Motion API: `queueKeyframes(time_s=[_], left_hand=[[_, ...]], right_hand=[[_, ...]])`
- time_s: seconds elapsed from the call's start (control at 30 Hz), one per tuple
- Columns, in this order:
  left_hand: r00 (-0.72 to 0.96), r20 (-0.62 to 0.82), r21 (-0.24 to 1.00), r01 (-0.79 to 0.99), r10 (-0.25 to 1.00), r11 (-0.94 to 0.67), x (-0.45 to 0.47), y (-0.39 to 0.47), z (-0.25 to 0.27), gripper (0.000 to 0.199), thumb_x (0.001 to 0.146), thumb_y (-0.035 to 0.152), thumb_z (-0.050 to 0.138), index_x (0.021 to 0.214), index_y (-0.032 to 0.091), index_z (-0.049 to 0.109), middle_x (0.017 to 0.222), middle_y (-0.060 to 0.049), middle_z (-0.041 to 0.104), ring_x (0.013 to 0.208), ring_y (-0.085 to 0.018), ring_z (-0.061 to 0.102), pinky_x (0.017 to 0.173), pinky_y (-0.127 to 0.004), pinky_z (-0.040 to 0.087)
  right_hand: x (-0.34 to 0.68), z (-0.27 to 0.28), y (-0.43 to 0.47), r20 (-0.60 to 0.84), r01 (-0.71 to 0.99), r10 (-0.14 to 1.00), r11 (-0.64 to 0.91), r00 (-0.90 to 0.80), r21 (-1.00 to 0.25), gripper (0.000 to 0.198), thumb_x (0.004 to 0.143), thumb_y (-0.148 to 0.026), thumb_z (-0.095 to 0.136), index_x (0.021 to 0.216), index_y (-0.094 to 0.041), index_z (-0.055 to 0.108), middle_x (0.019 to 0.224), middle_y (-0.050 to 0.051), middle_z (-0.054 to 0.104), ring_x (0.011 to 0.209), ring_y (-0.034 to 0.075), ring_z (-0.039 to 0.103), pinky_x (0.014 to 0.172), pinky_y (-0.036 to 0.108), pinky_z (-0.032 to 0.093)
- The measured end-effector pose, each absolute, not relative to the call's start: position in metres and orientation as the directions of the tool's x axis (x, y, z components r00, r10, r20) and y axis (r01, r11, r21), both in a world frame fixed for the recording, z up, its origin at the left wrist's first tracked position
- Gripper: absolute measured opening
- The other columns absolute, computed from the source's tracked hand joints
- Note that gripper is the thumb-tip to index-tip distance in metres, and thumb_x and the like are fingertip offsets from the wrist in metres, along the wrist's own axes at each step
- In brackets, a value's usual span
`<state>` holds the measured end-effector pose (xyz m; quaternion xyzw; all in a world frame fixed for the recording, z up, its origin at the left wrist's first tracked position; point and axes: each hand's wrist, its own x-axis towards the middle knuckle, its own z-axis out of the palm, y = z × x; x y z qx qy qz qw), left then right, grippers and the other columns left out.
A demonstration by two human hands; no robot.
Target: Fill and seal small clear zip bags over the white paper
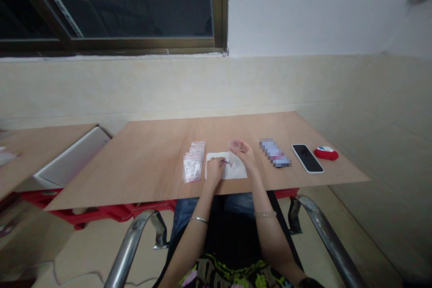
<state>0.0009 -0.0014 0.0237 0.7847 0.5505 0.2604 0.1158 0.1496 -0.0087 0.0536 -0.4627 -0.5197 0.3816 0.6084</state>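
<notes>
left hand (214, 168) pinches tweezers (223, 161) over paper (232, 168) | right hand (243, 152) grips small bag (235, 145) | advice: hold bag mouth steady, near the tweezers' tip | bags (193, 162) beside on bench (151, 157)

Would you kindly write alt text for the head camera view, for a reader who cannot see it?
A seated person's left hand holds a thin tool over a white sheet on a wooden table, while the right hand holds a small clear bag. A stack of clear bags lies left; a phone and a red object lie right.
</notes>
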Motion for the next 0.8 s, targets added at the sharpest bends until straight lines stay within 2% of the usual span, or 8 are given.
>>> queueKeyframes(time_s=[0.13, 0.23, 0.37, 0.43, 0.5, 0.63, 0.8], left_hand=[[0.272, 0.287, 0.494, 0.779, 0.919, -0.385, 0.004, 0.001, 0.017, 0.022, 0.078, 0.016, 0.052, 0.092, 0.017, 0.069, 0.091, -0.009, 0.069, 0.09, -0.021, 0.06, 0.084, -0.033, 0.041], [0.246, 0.298, 0.535, 0.758, 0.922, -0.375, 0.003, 0.001, 0.013, 0.021, 0.079, 0.016, 0.052, 0.092, 0.016, 0.069, 0.092, -0.009, 0.069, 0.089, -0.02, 0.06, 0.083, -0.033, 0.043], [0.088, 0.371, 0.66, 0.676, 0.925, -0.329, -0.003, 0.0, 0.026, 0.027, 0.082, 0.022, 0.049, 0.105, 0.014, 0.063, 0.096, -0.009, 0.067, 0.088, -0.018, 0.061, 0.081, -0.031, 0.046], [-0.02, 0.423, 0.743, 0.579, 0.906, -0.335, -0.004, -0.002, 0.042, 0.029, 0.082, 0.025, 0.05, 0.108, 0.015, 0.06, 0.093, -0.007, 0.067, 0.086, -0.016, 0.061, 0.078, -0.029, 0.047], [-0.07, 0.468, 0.773, 0.516, 0.881, -0.37, -0.003, -0.005, 0.063, 0.031, 0.082, 0.027, 0.052, 0.11, 0.016, 0.058, 0.092, -0.006, 0.066, 0.086, -0.016, 0.061, 0.078, -0.028, 0.047], [-0.004, 0.521, 0.74, 0.5, 0.853, -0.45, 0.001, -0.014, 0.097, 0.03, 0.082, 0.026, 0.052, 0.111, 0.019, 0.057, 0.095, -0.004, 0.066, 0.092, -0.016, 0.06, 0.084, -0.03, 0.044], [0.074, 0.533, 0.727, 0.469, 0.843, -0.502, 0.001, -0.018, 0.102, 0.031, 0.08, 0.027, 0.055, 0.11, 0.018, 0.057, 0.093, -0.004, 0.066, 0.091, -0.015, 0.06, 0.088, -0.03, 0.043]], right_hand=[[0.147, 0.05, -0.006, 0.274, 0.013, 0.935, 0.278, 0.226, -0.96, 0.049, 0.061, -0.043, 0.071, 0.102, -0.02, 0.058, 0.103, 0.008, 0.063, 0.095, 0.022, 0.059, 0.082, 0.037, 0.047], [0.147, 0.051, -0.006, 0.25, -0.01, 0.944, 0.259, 0.215, -0.966, 0.051, 0.061, -0.043, 0.072, 0.103, -0.019, 0.056, 0.102, 0.008, 0.063, 0.092, 0.022, 0.06, 0.079, 0.035, 0.047], [0.149, 0.054, -0.01, 0.223, -0.001, 0.963, 0.225, 0.154, -0.974, 0.054, 0.059, -0.042, 0.073, 0.105, -0.019, 0.056, 0.105, 0.008, 0.063, 0.092, 0.021, 0.06, 0.078, 0.034, 0.047], [0.15, 0.056, -0.012, 0.218, 0.046, 0.969, 0.214, 0.118, -0.976, 0.055, 0.057, -0.041, 0.074, 0.105, -0.02, 0.057, 0.107, 0.007, 0.062, 0.097, 0.022, 0.058, 0.082, 0.035, 0.045], [0.149, 0.057, -0.014, 0.22, 0.08, 0.974, 0.215, 0.054, -0.973, 0.054, 0.056, -0.04, 0.075, 0.104, -0.021, 0.058, 0.107, 0.006, 0.062, 0.099, 0.022, 0.057, 0.086, 0.037, 0.042], [0.142, 0.059, -0.016, 0.225, 0.094, 0.972, 0.231, -0.071, -0.968, 0.053, 0.056, -0.039, 0.075, 0.104, -0.022, 0.059, 0.107, 0.005, 0.063, 0.101, 0.022, 0.056, 0.088, 0.038, 0.04], [0.138, 0.057, -0.014, 0.225, 0.076, 0.972, 0.23, -0.073, -0.97, 0.052, 0.055, -0.038, 0.075, 0.102, -0.022, 0.06, 0.106, 0.004, 0.063, 0.102, 0.022, 0.055, 0.085, 0.037, 0.042]])
